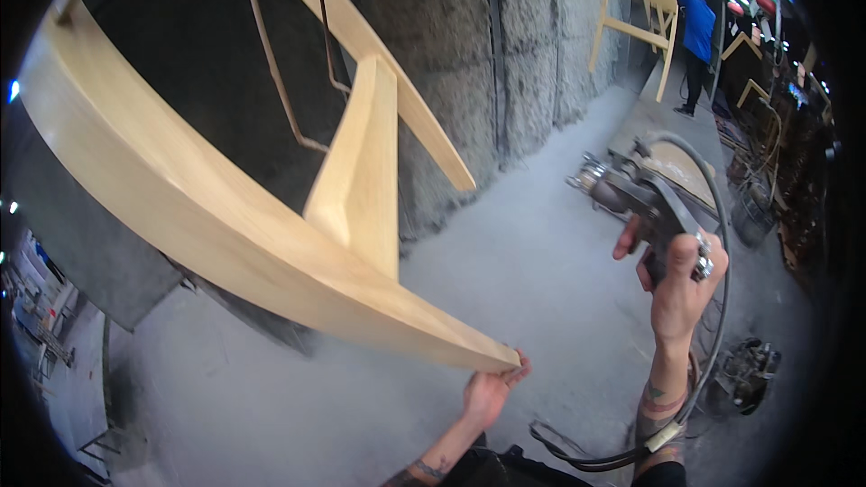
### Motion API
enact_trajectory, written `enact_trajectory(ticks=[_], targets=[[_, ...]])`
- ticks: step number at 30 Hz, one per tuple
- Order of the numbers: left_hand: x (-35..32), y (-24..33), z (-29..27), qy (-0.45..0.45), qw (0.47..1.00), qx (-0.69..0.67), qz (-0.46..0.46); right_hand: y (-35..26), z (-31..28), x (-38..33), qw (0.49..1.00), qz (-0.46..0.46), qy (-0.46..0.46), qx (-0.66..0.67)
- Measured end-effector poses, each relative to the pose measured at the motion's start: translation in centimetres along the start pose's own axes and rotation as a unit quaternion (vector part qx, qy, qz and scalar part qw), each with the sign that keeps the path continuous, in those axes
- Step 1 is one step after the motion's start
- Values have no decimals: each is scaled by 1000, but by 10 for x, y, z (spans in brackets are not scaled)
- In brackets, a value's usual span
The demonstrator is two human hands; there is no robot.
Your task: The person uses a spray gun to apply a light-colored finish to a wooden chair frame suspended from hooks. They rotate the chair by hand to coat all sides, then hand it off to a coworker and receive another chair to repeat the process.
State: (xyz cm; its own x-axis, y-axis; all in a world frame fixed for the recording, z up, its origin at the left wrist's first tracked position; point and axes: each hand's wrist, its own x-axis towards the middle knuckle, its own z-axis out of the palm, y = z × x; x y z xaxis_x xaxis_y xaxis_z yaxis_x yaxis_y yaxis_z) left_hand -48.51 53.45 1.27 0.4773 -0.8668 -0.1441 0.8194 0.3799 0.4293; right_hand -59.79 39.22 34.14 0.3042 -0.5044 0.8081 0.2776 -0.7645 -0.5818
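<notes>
A pale wooden chair frame (225, 207) hangs large on the left side of the view, tilted, with a long curved piece running down to the middle. At the lower tip of that piece, my left hand (488, 394) has its fingers wrapped round the wood, partly hidden behind it. A metal spray gun (645, 194) is held up by my right hand (681, 293), its nozzle pointing left, apart from the chair frame. From the gun, a grey hose (719, 207) loops down along my right forearm.
Hooked rods (280, 81) hang by the chair frame. A second wooden chair frame (636, 13) hangs farther back, near a person in a blue top (696, 27). A dust-coated wall (532, 54) stands behind. Dark machinery (741, 377) sits on the floor at right.
</notes>
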Motion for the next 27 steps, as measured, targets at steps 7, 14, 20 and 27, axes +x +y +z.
enact_trajectory(ticks=[7, 14, 20, 27], targets=[[20, 15, -12, -47, 999, -14, -11, -8, 75, 72, 982, -144, 43, 115], [28, 22, -19, -71, 997, -24, -29, -9, 97, 90, 977, -203, 59, 31], [40, 22, -31, -113, 993, -15, 4, 6, 61, 50, 989, -146, 35, -1], [89, 24, -54, -116, 993, -10, 20, -22, -43, -57, 994, -69, 17, 80]])
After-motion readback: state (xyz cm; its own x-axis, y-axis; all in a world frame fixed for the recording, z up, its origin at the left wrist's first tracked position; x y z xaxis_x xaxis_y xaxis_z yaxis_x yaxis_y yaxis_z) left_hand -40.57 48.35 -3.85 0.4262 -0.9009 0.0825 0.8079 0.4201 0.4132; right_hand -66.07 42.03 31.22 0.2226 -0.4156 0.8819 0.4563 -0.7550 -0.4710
